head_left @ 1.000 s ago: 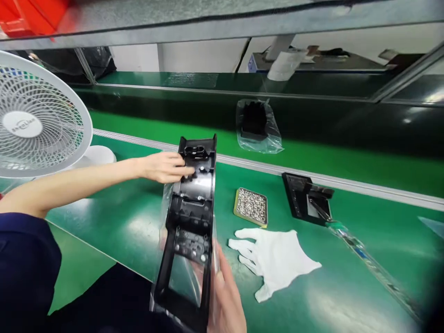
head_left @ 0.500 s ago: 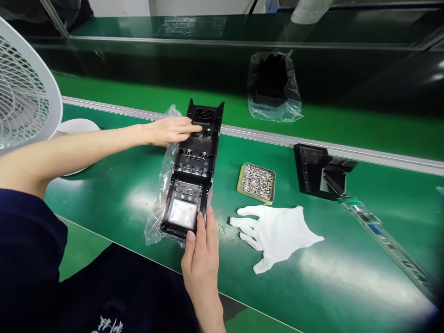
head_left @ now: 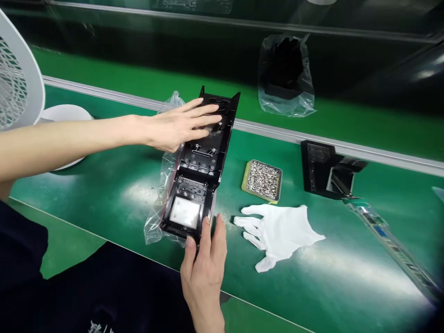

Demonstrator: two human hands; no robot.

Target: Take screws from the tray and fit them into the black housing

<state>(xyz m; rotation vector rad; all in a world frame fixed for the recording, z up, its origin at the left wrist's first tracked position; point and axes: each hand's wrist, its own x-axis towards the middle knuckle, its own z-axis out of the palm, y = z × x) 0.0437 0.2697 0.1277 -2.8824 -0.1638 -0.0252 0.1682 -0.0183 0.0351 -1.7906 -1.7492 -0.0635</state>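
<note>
A long black plastic housing [head_left: 199, 175] lies on the green bench on top of a crumpled clear plastic bag [head_left: 163, 194]. My left hand [head_left: 180, 125] hovers flat over the housing's far end, fingers spread, touching or nearly touching it. My right hand [head_left: 204, 263] sits at the near end, its fingertips against the housing's bottom edge. A white square window shows in the housing's near part.
A small tray of silver screws [head_left: 262, 180] lies right of the housing, a white glove [head_left: 280, 233] in front of it. Further right stand a black part [head_left: 324, 171] and a screwdriver [head_left: 388, 238]. A bagged black part [head_left: 286, 76] sits on the belt; a white fan [head_left: 17, 83] stands left.
The housing went from tilted up to lying flat on the bag. My left hand has opened and lifted over its far end; my right hand slid to the near edge.
</note>
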